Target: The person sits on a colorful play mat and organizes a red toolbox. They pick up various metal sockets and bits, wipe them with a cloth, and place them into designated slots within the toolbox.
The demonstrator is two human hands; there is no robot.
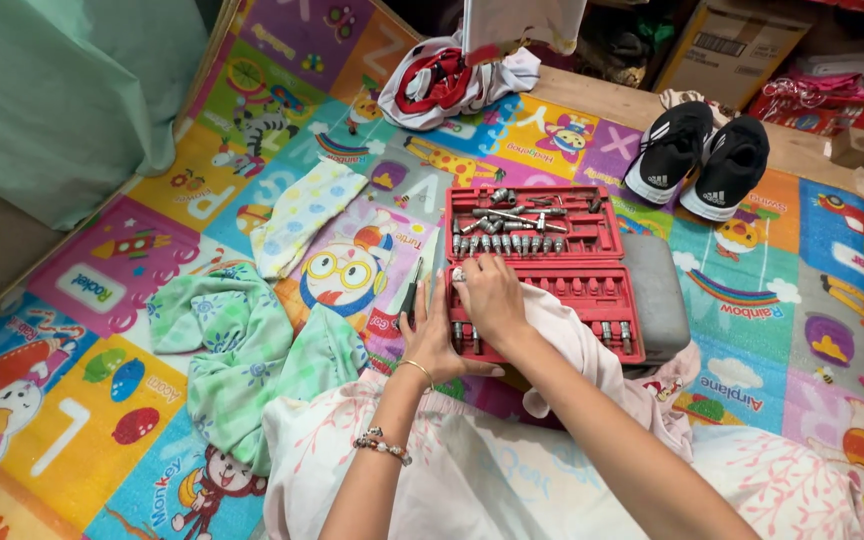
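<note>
Red plastic socket-set case [552, 262] lies open at the centre of the frame on a colourful play mat [772, 290], and we see most of its slots filled — rows of sockets [508, 243] and bits sit in the upper tray. Our right hand [490, 296] rests on the lower tray's left end, fingers curled down over a piece we cannot make out. Our left hand [432, 335] steadies the case's left edge, fingers spread flat and holding nothing. A few lower slots look empty, so we judge the sorting as nearly, not fully, done. Black shoes [697, 160] sit upper right.
</note>
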